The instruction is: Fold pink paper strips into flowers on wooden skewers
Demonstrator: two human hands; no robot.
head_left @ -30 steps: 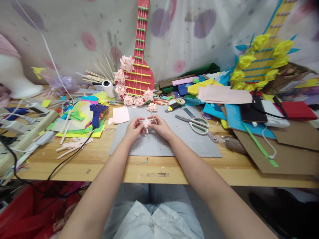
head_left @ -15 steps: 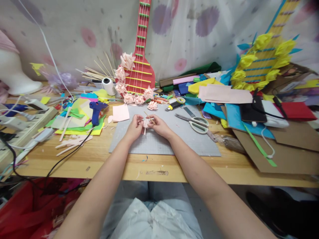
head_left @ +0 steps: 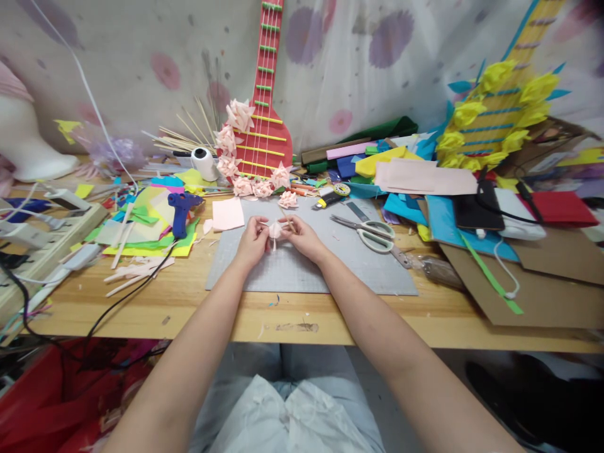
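Over the grey cutting mat (head_left: 330, 270), both my hands pinch a small pale pink paper flower (head_left: 275, 230). My left hand (head_left: 251, 242) grips its left side with closed fingers. My right hand (head_left: 303, 237) grips its right side and also holds a thin wooden stick (head_left: 284, 218) that points up and to the left. A finished pink paper flower (head_left: 288, 199) lies on the mat just beyond my hands. A pink paper square (head_left: 228, 214) lies at the mat's left corner.
A red cardboard guitar (head_left: 261, 135) edged with pink flowers leans on the wall behind. Scissors (head_left: 370, 234) lie right of my hands, a blue glue gun (head_left: 180, 211) left. Coloured paper piles, a power strip (head_left: 42, 245) and cables crowd both sides.
The wooden stick in my right hand has tilted further to the left. Both hands stay together on the pink flower, shifted slightly away from me.
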